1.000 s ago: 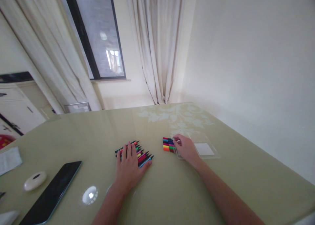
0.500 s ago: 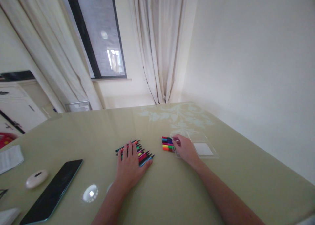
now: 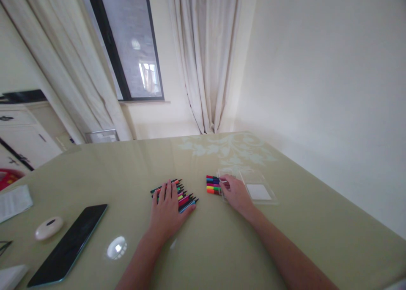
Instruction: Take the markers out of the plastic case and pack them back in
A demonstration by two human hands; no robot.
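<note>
My left hand (image 3: 165, 216) lies flat with its fingers stretched out over a bunch of felt-tip pens (image 3: 185, 202). Their dark tips point to the right, and the hand hides most of their barrels. Further right, a row of short coloured pieces that look like marker caps (image 3: 212, 185) lies side by side. Right beside them my right hand (image 3: 237, 195) has thumb and fingers pinched together, at the left part of an opened clear plastic case (image 3: 272, 197). What the pinch holds, if anything, cannot be made out. A white card (image 3: 258, 192) lies in the case's right part.
On the left of the glossy table (image 3: 133, 167) lie a black tablet (image 3: 69, 243), a pale oval object (image 3: 49, 228) and a white paper or cloth (image 3: 15, 203). A white object (image 3: 12, 275) sits at the lower left. A wall (image 3: 333, 112) borders the right side.
My right hand, the clear case and the coloured row have shifted slightly to the left. My left hand stays flat on the pens.
</note>
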